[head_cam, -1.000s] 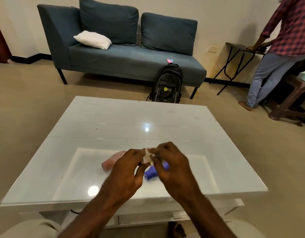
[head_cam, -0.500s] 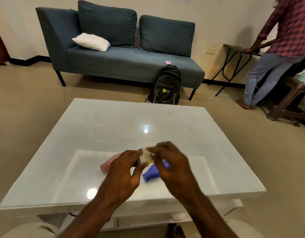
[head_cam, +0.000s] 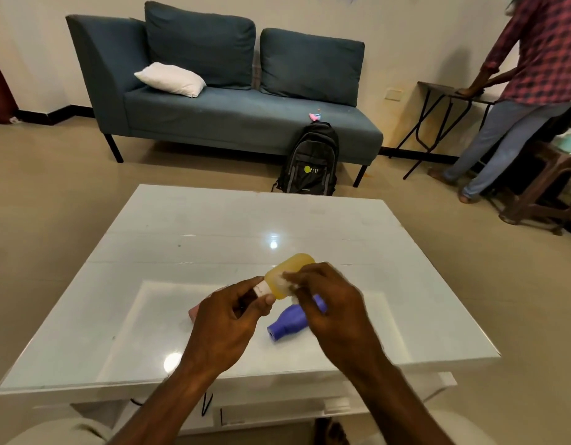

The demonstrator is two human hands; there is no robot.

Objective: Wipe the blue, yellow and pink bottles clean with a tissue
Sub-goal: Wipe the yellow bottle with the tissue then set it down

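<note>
My left hand (head_cam: 232, 319) grips the yellow bottle (head_cam: 285, 276) by its white neck and holds it above the white table (head_cam: 213, 226), body pointing away from me. My right hand (head_cam: 332, 306) presses a small white tissue (head_cam: 285, 282) against the bottle's side. The blue bottle (head_cam: 289, 326) lies on its side on the table under my right hand, mouth toward me. Only the end of the pink bottle (head_cam: 194, 311) shows, lying on the table behind my left hand.
A dark blue sofa (head_cam: 245, 114) with a white pillow stands beyond the table, a black backpack (head_cam: 311, 160) leaning on it. At the right a person (head_cam: 518, 91) in a checked shirt stands by a folding table, with a brown stool (head_cam: 547, 187) close by.
The yellow bottle, earlier hidden between my hands, has been raised and its body now sticks out beyond my fingers. My right hand has shifted onto its side with the tissue.
</note>
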